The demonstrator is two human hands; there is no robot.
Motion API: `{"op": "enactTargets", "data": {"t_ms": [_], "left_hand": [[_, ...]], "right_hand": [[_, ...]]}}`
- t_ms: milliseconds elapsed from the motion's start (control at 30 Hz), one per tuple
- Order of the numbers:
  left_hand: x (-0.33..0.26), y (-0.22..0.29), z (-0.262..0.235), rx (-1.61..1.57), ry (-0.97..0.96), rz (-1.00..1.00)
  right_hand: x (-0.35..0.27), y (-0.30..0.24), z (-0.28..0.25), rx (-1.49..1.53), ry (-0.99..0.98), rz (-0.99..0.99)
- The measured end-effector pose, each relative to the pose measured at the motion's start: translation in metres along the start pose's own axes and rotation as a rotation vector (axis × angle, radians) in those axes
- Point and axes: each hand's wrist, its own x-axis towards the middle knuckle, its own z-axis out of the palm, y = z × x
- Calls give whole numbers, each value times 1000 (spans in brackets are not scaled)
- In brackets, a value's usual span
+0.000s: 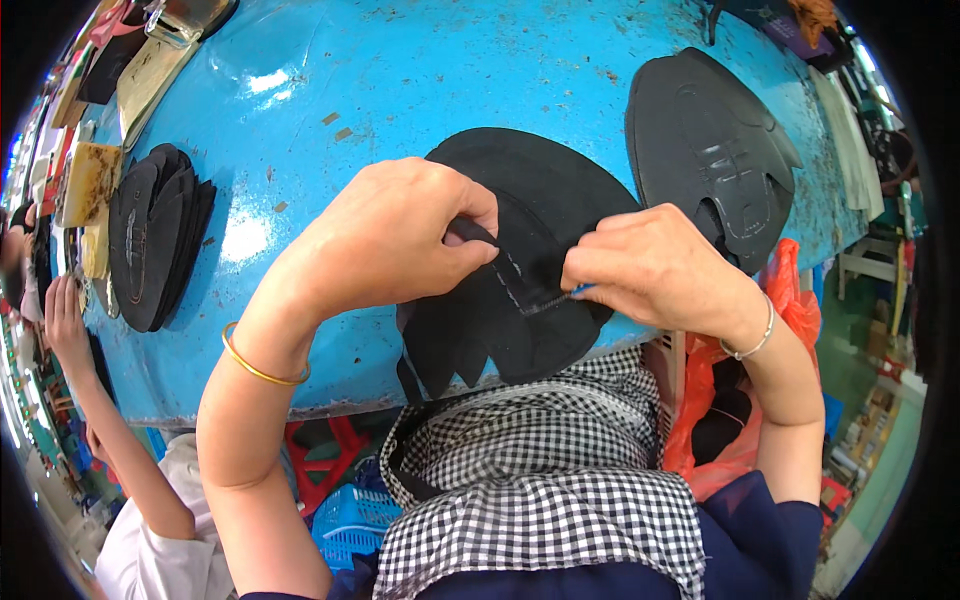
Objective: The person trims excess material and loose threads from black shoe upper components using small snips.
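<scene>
My left hand (pixel 410 235) is drawn narrow, thumb and fingertips closed around a small dark bit (pixel 466 231) (I can't tell whether it is a fold of the work or something separate). My right hand (pixel 655 268) is pinched small too, holding a slim blue thing (pixel 581 290) of which only a short length shows by my thumb. Between my hands lie the black pieces (pixel 530 160), overlapping on the blue table (pixel 400 90) at the edge nearest me, a few pointed tips jutting out toward my lap. A pale, broken line (pixel 512 290) bends across the top one and runs to my right fingertips.

Beyond my right hand sits another black stack (pixel 700 125), its surface marked with shiny outlines. A smaller dark pile (pixel 150 240) rests well off to my left, and past it a co-worker's forearm (pixel 95 385) reaches up along the table's side. My checked apron (pixel 530 520) covers my lap, with a red plastic bag (pixel 700 410) beside it on the right.
</scene>
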Motion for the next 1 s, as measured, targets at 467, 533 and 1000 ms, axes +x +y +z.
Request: {"op": "enactTargets", "data": {"t_ms": [467, 533, 1000], "left_hand": [[-4, -6, -1, -5, 1, 95], [-4, -7, 0, -18, 2, 110], [-41, -14, -27, -816, 431, -84]], "right_hand": [[21, 10, 0, 17, 91, 143], [27, 9, 4, 22, 104, 66], [17, -77, 43, -487, 84, 84]]}}
